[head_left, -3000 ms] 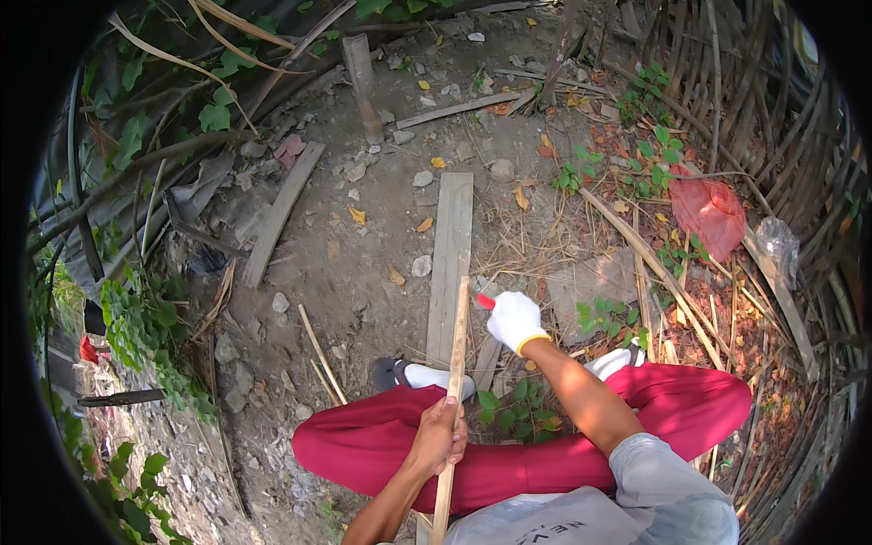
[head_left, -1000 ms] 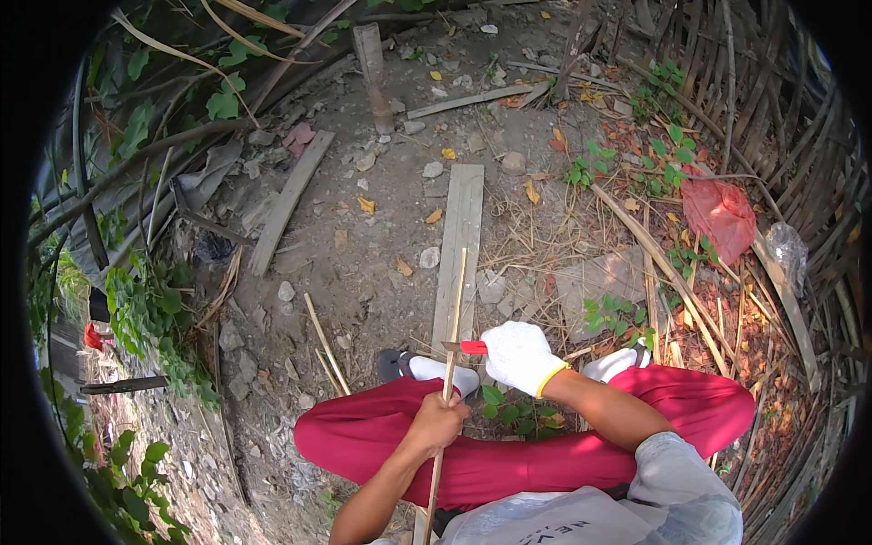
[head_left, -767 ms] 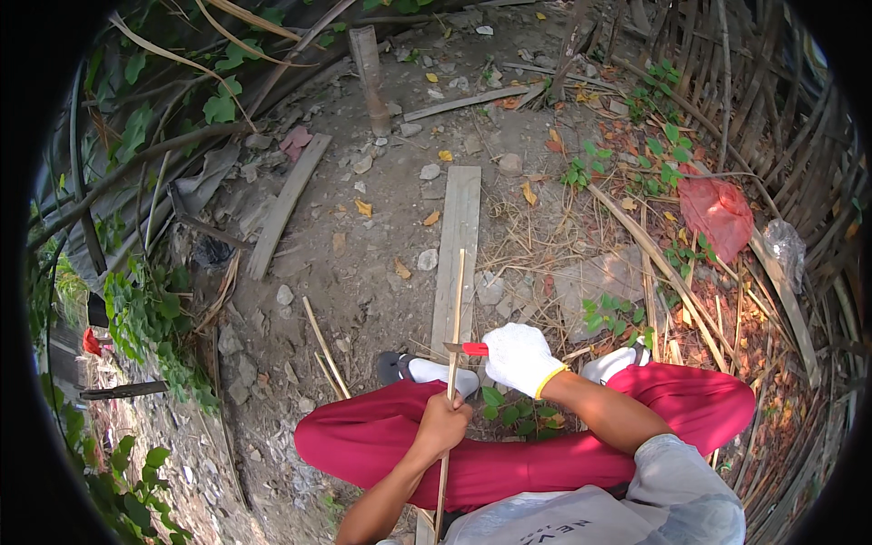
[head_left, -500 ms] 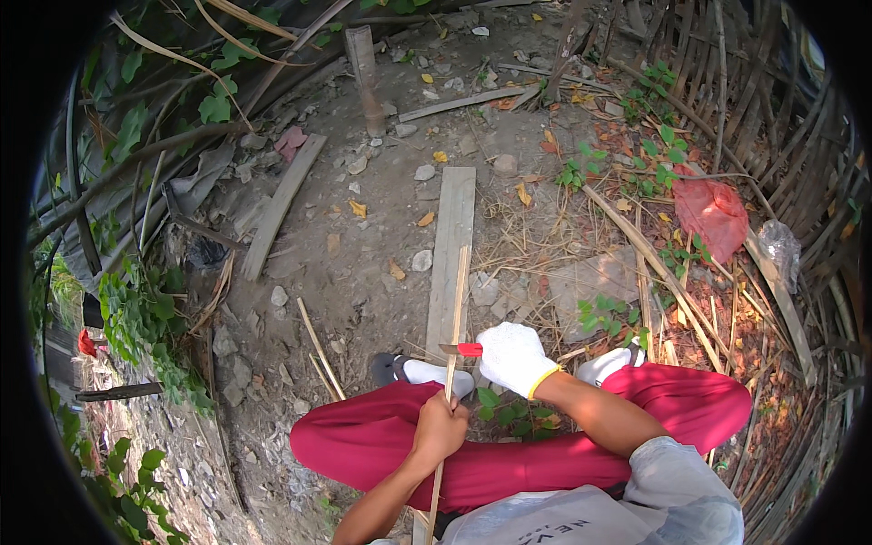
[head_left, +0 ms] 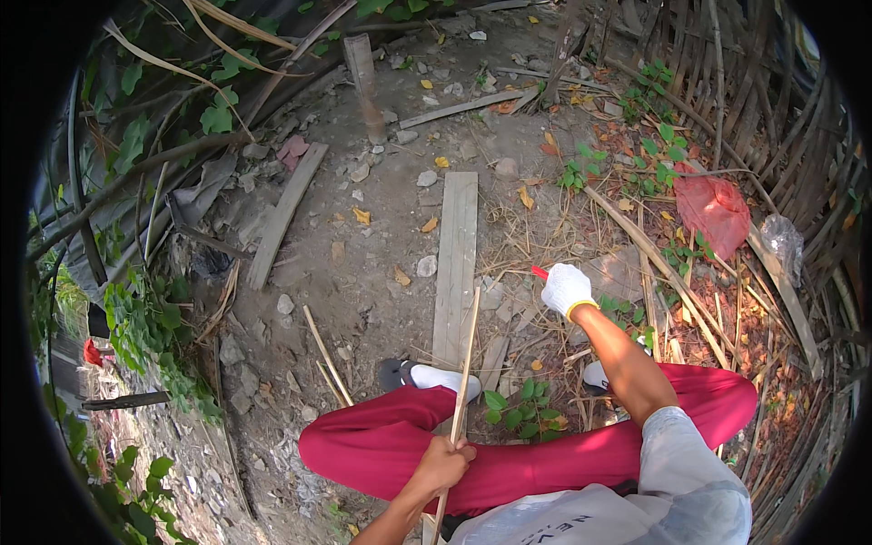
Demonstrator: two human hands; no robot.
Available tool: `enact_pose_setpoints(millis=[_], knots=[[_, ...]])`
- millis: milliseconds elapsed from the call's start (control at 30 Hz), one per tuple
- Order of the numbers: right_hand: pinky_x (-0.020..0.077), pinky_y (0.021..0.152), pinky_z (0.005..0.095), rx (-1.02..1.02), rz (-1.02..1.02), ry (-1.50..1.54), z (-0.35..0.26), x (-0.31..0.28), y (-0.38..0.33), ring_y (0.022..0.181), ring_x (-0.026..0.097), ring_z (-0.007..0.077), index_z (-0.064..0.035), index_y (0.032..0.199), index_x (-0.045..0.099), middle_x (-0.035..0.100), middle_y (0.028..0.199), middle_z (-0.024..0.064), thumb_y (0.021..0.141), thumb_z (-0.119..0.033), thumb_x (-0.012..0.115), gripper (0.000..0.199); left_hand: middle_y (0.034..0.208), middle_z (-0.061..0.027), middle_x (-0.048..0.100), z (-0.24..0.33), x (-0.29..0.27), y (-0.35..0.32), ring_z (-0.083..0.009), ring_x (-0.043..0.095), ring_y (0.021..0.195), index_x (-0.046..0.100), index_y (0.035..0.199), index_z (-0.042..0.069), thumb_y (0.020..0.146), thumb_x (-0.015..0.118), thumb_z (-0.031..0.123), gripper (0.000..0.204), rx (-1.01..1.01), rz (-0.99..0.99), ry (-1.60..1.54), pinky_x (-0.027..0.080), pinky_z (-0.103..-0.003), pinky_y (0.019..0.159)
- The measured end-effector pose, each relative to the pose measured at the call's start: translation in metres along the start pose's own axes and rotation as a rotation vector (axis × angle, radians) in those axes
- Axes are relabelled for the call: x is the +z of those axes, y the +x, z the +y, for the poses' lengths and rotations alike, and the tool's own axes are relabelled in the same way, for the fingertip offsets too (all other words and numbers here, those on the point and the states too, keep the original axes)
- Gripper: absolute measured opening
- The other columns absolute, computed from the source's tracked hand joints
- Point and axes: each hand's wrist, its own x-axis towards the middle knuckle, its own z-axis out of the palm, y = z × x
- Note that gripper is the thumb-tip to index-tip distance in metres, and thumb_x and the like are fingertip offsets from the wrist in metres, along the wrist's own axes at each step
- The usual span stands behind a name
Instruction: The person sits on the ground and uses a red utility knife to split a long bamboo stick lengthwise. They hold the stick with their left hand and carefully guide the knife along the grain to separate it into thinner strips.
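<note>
My bare left hand (head_left: 442, 463) is closed around a long, thin wooden strip (head_left: 464, 371), which slants up and away from my lap. In a white knit glove with a yellow cuff, my right hand (head_left: 568, 287) grips a red-handled knife (head_left: 540, 272). That hand is out ahead and to the right, apart from the strip. Only part of the knife's red handle shows now; its blade cannot be made out. Beyond the strip's tip, a flat grey plank (head_left: 456, 245) lies on the ground between my feet.
Another plank (head_left: 287, 215) lies to the left, near a short upright post (head_left: 365, 88). On the right are a long split pole (head_left: 658, 264), a red plastic bag (head_left: 711, 216) and a slatted fence (head_left: 779, 118). A small green plant (head_left: 529, 413) grows between my legs.
My right hand with the knife has moved away from the strip, forward and to the right. The strip's far end has come nearer and lower, still in my left hand.
</note>
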Motion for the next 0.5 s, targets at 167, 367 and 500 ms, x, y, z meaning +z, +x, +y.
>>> enact_pose_setpoints(millis=[167,367,500], knots=[[0.0554,0.089,0.05,-0.255,-0.02,0.124,-0.036,-0.01,-0.05,0.097,0.069,0.0442,-0.0015,0.094,0.074,0.072,0.096,0.0249,0.079,-0.018,0.06,0.027,0.06,0.0035,0.042,0.022,-0.013,0.011,-0.0051,0.032,0.039,0.036,0.081,0.018,0.091,0.058,-0.006,0.034,-0.099,-0.117,-0.367,0.02,-0.027,0.032],[0.0555,0.076,0.0521,-0.541,-0.122,0.143,-0.088,-0.029,-0.124,0.083,0.07,0.0405,-0.0076,0.087,0.073,0.071,0.082,0.0202,0.078,-0.024,0.063,0.021,0.059,0.004,0.041,0.022,-0.016,0.029,-0.0045,0.033,0.04,0.034,0.077,0.018,0.09,0.058,-0.007,0.037,-0.062,-0.197,-0.394,0.019,-0.026,0.032],[0.0563,0.07,0.0503,-0.503,-0.21,0.039,-0.101,-0.028,-0.129,0.078,0.071,0.0399,-0.0082,0.083,0.074,0.071,0.078,0.0193,0.079,-0.02,0.061,0.018,0.059,0.0034,0.042,0.004,-0.011,0.043,-0.0047,0.037,0.045,0.035,0.075,0.016,0.087,0.056,-0.005,0.032,0.165,-0.023,-0.092,0.023,-0.026,0.036]])
